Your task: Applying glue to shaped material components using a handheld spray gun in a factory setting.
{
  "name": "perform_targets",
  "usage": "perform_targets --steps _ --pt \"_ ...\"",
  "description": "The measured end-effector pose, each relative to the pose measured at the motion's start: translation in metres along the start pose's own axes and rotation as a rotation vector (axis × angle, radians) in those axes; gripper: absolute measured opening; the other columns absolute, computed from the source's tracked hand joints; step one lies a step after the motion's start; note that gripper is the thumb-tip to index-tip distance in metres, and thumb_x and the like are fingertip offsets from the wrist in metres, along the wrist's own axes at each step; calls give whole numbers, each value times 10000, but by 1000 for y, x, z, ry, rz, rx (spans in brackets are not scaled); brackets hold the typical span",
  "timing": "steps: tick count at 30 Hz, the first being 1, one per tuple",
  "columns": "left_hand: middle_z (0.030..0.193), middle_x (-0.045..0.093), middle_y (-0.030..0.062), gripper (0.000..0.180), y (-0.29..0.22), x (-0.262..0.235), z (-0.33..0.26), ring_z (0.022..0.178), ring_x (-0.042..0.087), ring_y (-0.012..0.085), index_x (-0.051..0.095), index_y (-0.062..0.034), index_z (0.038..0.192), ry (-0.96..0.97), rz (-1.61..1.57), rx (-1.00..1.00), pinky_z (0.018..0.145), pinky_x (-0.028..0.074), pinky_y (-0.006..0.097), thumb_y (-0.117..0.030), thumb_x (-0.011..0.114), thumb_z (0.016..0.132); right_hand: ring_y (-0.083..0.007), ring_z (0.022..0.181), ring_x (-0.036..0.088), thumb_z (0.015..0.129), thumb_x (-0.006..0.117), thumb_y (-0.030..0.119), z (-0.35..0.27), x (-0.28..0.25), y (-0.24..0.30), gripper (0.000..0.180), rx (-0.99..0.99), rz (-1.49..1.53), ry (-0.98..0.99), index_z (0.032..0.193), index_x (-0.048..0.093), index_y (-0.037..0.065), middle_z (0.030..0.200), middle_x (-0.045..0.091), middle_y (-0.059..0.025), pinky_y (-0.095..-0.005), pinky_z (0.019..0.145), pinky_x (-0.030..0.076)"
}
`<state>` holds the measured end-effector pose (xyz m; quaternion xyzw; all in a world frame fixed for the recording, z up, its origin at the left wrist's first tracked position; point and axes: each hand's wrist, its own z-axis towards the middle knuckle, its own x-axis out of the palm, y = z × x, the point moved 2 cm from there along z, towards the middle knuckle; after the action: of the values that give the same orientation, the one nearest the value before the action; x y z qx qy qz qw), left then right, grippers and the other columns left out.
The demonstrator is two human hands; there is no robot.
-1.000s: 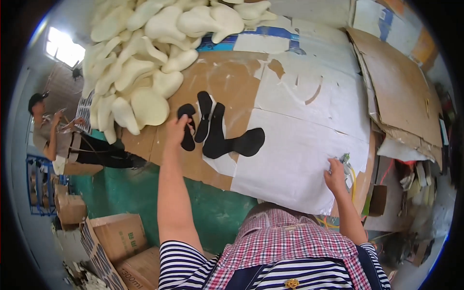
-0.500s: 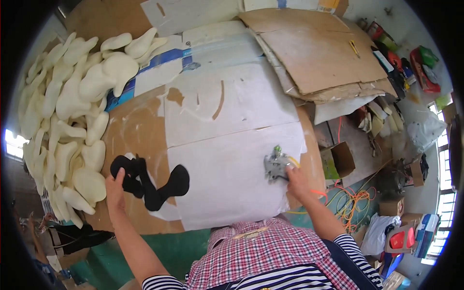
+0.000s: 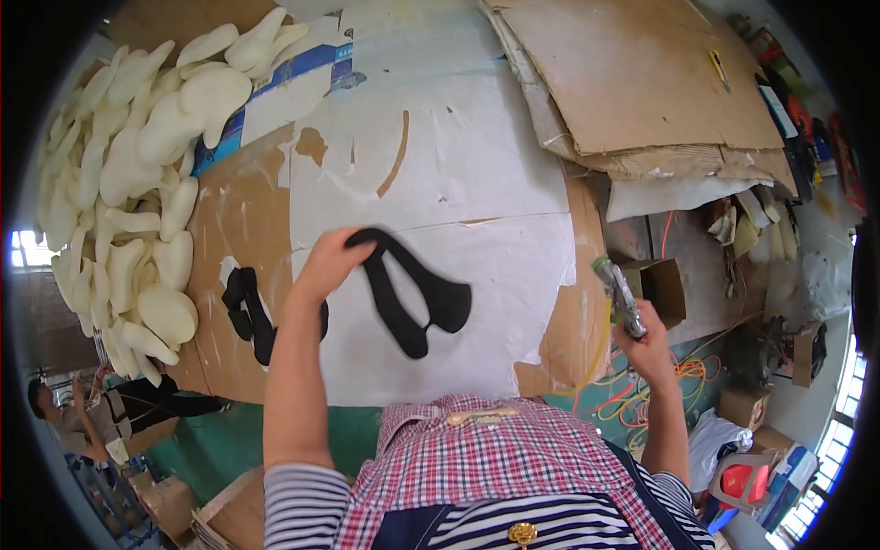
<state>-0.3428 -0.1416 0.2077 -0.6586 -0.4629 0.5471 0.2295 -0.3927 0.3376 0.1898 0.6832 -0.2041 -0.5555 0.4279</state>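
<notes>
Over the flat white paper sheet [image 3: 500, 266], the looped, matte black piece [image 3: 390, 307] hangs by its far-left end from the left hand's [image 3: 330, 263] closed pinch. The right hand [image 3: 644, 341], near right, wraps a silver metal, green-tipped tool [image 3: 621, 298]. Handling the piece seems the step; the next move calls for a steady pinch.

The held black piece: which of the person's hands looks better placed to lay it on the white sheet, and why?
Probably the left hand: it grips the black piece over the white sheet. The right hand holds a metal tool, out past the sheet's right edge.
</notes>
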Motion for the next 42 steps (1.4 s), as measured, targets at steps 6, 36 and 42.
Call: perform_targets --steps 6,36,42 --pt "842 676 104 295 75 39 142 781 614 176 659 12 1030 -27 24 -63 734 477 303 -186 644 812 -71 665 550 758 601 -29 1 -10 47 217 391 307 118 973 596 -1 786 607 -3 -215 619 451" --pt "1385 407 147 520 43 142 105 1280 335 400 520 -116 1262 -157 640 400 1028 297 535 -254 660 780 -163 927 580 855 604 19 42 19 209 594 -9 410 355 1394 357 55 1025 577 -85 -298 827 467" --pt "1079 595 154 330 65 103 134 1010 520 355 590 -36 1073 -222 396 411 891 422 441 -155 650 771 -157 923 572 868 589 22 17 23 194 594 51 458 269 1404 334 54 1022 576 -82 -305 827 468"
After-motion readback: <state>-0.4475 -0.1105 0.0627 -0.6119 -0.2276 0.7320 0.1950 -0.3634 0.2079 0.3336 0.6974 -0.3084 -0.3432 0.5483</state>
